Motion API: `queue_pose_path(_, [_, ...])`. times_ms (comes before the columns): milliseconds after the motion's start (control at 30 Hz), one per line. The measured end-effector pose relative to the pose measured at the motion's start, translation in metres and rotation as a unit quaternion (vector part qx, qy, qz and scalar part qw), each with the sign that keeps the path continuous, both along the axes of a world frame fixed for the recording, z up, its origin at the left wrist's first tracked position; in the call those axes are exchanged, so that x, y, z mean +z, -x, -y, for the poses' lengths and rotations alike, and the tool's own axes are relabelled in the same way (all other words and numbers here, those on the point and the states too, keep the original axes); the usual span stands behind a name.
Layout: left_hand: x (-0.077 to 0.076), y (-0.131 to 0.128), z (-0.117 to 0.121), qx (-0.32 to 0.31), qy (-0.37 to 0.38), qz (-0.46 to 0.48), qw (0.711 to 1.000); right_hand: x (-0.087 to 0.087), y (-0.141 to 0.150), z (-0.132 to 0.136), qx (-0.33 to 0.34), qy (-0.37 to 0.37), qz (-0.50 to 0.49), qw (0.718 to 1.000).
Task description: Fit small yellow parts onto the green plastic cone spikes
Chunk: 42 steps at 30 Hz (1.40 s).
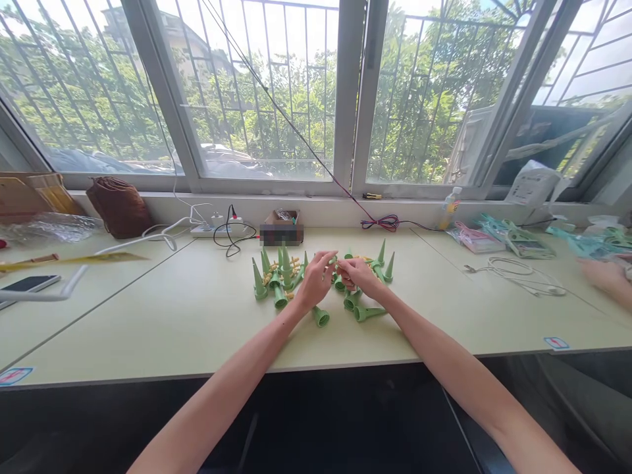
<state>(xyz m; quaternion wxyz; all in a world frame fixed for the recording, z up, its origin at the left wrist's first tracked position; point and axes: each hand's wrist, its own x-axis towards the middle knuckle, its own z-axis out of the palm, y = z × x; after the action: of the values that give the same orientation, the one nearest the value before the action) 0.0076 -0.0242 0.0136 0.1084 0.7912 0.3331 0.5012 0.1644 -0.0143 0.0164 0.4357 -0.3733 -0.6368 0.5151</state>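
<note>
Above the middle of the table my left hand (317,280) and my right hand (360,276) meet, fingertips closed around a small green plastic piece (332,260). Most of that piece is hidden by the fingers, so its full shape cannot be made out. Around my hands are several green plastic cone spikes with wide threaded open ends. One spike (259,280) stands upright at the left, and another (320,317) lies below my left wrist. By my right wrist lies a spike (365,313) with its opening facing me. Small yellow plastic parts (296,266) are scattered among the spikes.
Along the windowsill are a brown bag (118,207), a power strip (222,228), a small box (282,227), a cable bundle (385,222) and a bottle (450,207). A white cable (523,275) lies right. Another person's hand (605,276) is at the far right.
</note>
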Motion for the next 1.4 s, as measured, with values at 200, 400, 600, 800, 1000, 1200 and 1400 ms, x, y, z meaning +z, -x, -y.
queue_pose_path(200, [0.002,0.000,0.000,0.010,0.004,-0.003,1.000,0.007,-0.002,0.001,-0.003,0.062,-0.085,0.994])
queue_pose_path(400, [0.002,0.001,0.000,0.022,0.012,-0.024,0.999,0.014,-0.007,0.003,0.048,0.112,-0.155,0.980])
queue_pose_path(600, [-0.001,0.005,-0.005,0.024,0.055,-0.003,0.998,0.008,-0.006,0.000,0.072,0.137,-0.170,0.973])
queue_pose_path(800, [0.000,0.003,-0.004,0.040,0.088,0.023,0.995,0.007,-0.004,0.002,0.061,0.107,-0.159,0.980])
queue_pose_path(1000, [0.001,0.001,-0.001,0.052,0.126,0.045,0.990,0.003,-0.001,0.002,0.045,0.041,-0.117,0.991])
queue_pose_path(1200, [0.004,0.001,0.004,0.039,0.166,0.054,0.984,-0.001,-0.001,-0.001,0.009,-0.062,-0.034,0.997])
queue_pose_path(1400, [0.008,0.000,0.008,0.002,0.207,0.089,0.974,-0.003,-0.004,-0.001,-0.027,-0.176,0.052,0.983])
